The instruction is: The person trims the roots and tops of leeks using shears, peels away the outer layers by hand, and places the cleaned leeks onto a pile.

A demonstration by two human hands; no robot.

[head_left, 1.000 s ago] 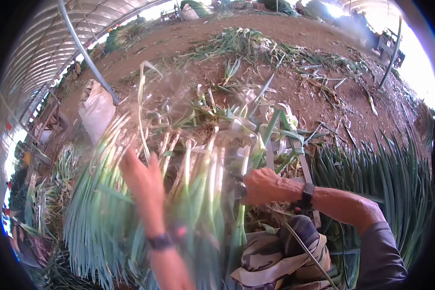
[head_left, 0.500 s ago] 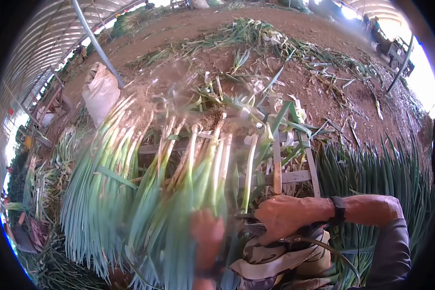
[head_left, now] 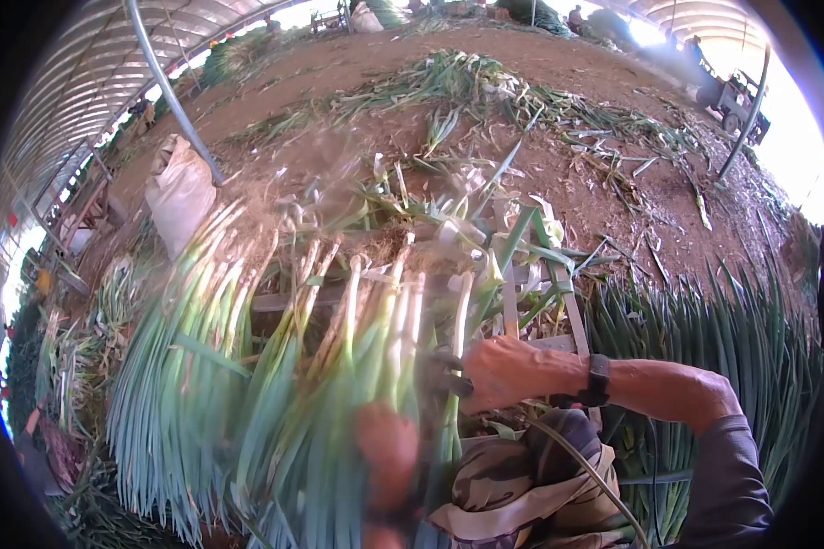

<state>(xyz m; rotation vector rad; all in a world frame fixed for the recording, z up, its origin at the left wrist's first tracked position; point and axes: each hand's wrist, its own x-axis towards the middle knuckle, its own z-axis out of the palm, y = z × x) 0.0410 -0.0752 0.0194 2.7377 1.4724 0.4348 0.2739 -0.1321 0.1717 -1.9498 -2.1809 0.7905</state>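
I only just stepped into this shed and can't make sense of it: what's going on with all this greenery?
A person is working over long green onions with white stalks, laid in rows across a slatted wooden rack on bare soil. The right hand, a black watch on its wrist, grips a dark tool against one stalk. The left hand, blurred, is low among the green leaves; whether it grips them is unclear. More onion leaves lie piled at right, trimmings beyond.

Bright daylight glares upper right; fisheye edges warp; foreground blurs.
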